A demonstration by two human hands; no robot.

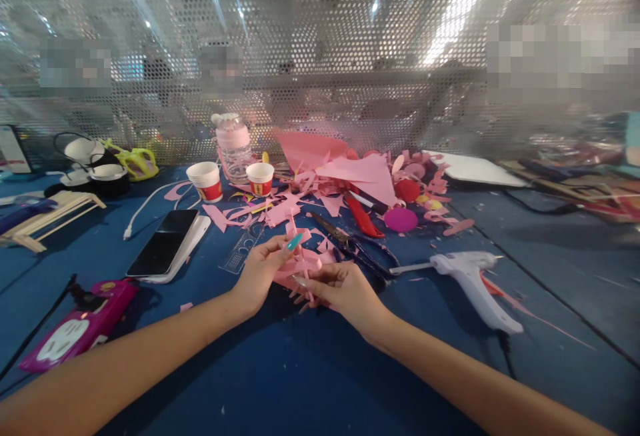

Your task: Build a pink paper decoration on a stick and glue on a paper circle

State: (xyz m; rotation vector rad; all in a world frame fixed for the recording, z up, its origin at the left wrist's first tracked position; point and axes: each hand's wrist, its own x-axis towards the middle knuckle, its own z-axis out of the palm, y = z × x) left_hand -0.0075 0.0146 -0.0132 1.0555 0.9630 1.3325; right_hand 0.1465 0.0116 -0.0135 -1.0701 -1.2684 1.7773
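Both my hands meet over the blue table (280, 369) around a pink paper piece (305, 264) made of curled strips. My left hand (263, 268) pinches its upper left side, with thumb and fingers closed on the paper. From the right, my right hand (345, 291) grips the lower edge of the same piece with closed fingers. Black scissors (350, 246) lie just behind my right hand. A clear plastic stencil ruler (243, 249) lies beside my left hand.
A white glue gun (473, 279) lies to the right, its cable running toward me. A phone (165, 246) and a pink power strip (75, 333) lie left. Pink paper scraps (345, 176), two paper cups (206, 181), a bottle (233, 139) and a perforated metal screen (320, 56) stand behind.
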